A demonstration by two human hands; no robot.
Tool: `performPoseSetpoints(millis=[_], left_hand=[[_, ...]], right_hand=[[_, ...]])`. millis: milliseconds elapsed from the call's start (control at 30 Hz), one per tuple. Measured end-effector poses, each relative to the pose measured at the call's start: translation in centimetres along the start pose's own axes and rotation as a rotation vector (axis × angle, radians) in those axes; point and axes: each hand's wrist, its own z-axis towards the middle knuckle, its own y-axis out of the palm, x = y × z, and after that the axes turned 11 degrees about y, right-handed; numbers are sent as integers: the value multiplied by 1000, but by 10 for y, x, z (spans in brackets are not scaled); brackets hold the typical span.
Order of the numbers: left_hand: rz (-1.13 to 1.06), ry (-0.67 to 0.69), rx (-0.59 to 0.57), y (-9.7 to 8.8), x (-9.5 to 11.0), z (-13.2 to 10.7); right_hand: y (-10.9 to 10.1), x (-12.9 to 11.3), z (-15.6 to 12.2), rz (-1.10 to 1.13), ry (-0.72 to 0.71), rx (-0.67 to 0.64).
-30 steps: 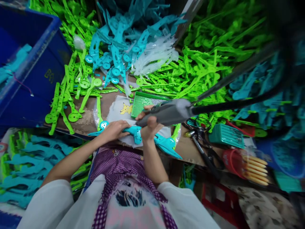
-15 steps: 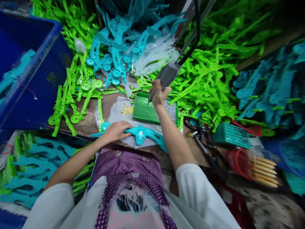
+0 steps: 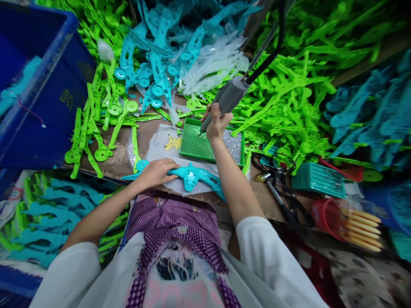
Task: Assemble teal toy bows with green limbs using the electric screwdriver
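Observation:
My left hand (image 3: 157, 172) lies flat, fingers together, on a teal plastic toy part (image 3: 192, 176) that rests on a white cloth at the table's near edge. My right hand (image 3: 217, 124) is closed round a grey powered screwdriver (image 3: 228, 98) with a black cable rising from it. The tool's tip touches a green perforated tray (image 3: 195, 143) just beyond the teal part. Small silver screws lie at the tray's right end.
Heaps of green plastic parts (image 3: 282, 94) and teal parts (image 3: 160, 55) crowd the back of the table. A blue crate (image 3: 38, 85) stands at left. Scissors (image 3: 276, 188), a teal box (image 3: 317, 179) and a red basket (image 3: 324, 214) lie at right.
My right hand lifted the screwdriver off the teal part and carried it away from me to the green tray. My left hand stayed on the part.

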Motion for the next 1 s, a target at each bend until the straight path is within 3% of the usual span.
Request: performPoseSetpoints(millis=[533,700,833,900,1000], left_hand=[[-6,-9,-3,1,-1,0],[1,-23,-26,-1,0,0],[-8,-39,-29,-1,0,0],[-23,-40,-28,-1,-1,-1],[-30,-20,-21,1,-2,-1]], right_hand=[[0,-1,-1,-18,14,-10],[-4,-27,1,33,42,24],[-27,-72,-40,172,62,27],[-41,-88,-78,261,83,-78],[-57,-93,-129,276,155,-270]])
